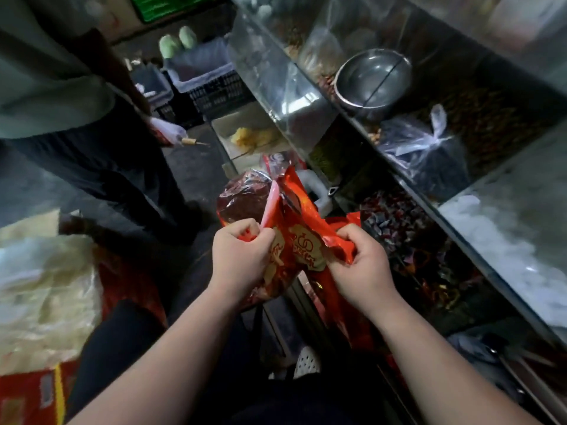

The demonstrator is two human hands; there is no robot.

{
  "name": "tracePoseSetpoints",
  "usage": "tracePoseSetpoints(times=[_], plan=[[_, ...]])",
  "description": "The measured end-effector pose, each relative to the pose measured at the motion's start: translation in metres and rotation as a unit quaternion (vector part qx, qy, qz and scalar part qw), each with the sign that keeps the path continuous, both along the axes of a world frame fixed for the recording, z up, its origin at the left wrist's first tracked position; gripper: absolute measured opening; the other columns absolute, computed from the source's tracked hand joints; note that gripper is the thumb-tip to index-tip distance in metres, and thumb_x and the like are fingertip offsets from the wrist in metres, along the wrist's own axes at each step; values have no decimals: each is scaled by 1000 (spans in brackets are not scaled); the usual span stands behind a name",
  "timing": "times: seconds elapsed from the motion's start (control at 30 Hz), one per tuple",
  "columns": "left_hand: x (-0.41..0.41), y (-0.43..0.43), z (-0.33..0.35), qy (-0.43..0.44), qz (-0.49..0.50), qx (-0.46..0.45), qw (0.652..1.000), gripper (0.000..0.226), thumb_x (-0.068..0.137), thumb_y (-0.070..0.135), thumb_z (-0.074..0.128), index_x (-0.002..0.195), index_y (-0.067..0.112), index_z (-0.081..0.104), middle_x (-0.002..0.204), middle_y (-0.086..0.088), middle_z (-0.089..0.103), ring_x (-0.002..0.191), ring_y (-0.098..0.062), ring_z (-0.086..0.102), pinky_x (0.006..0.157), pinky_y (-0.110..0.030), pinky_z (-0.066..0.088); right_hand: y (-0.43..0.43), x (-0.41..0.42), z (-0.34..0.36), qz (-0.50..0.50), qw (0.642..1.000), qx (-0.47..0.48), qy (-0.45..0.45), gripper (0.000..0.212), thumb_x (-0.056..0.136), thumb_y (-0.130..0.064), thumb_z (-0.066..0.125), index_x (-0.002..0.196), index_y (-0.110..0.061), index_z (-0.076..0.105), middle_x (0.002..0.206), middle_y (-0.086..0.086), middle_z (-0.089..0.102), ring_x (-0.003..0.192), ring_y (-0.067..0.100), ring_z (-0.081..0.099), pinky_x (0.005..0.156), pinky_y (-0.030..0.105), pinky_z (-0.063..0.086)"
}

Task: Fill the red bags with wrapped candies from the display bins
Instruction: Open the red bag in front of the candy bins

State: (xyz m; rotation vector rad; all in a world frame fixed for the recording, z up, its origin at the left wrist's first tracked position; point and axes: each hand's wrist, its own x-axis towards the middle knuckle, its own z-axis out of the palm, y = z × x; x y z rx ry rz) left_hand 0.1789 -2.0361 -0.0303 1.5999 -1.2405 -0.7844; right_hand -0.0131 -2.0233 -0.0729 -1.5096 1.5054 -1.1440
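Red bag (302, 240) pinched at mouth edges by left hand (242, 256) and right hand (359, 265), both clenched on film. Thin, crinkly, slippery, light; probably empty, view blurred. Best hold: rim, not body. Bag hangs just left of candy bin (414, 240).

One head-worn camera (wide-angle) looks steeply down; close over the hands.

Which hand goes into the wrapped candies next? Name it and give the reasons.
Right, probably. The right hand grips the red bag on the side nearest the wrapped candies; the left hand grips the bag's far side and could hold it alone.
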Motion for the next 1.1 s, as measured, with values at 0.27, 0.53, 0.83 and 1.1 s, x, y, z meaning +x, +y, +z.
tracePoseSetpoints(times=[0.27,0.53,0.83,1.1], plan=[[-15,-67,-25,35,-113,56,991,42,77,8,68,52,9,34,54,-2,38,54,-14,38,52,-29,35,-18,-11,-2,-34,998,45,-31,38,82,-2,81,74,-29,55,68,7,61,60,15,53,60,26,44],[13,-153,-83,88,-300,114,943,47,81,4,69,51,16,34,54,-1,40,53,-11,37,48,-22,31,-48,41,-10,-135,986,95,-23,28,83,-8,73,72,-22,53,66,-6,49,61,1,45,58,20,37],[16,-173,-88,170,-341,205,901,37,84,-12,59,58,6,41,42,11,33,38,-1,29,36,-14,27,-48,105,-12,-295,943,155,-18,21,70,-5,61,70,-22,50,71,-5,46,64,3,42,61,28,35],[-14,-130,-137,211,-312,185,908,51,83,-6,62,50,21,33,53,3,36,53,-9,32,48,-24,30,-30,46,-67,-295,954,3,47,15,70,10,59,65,-1,50,76,12,54,74,30,55,66,46,45]])
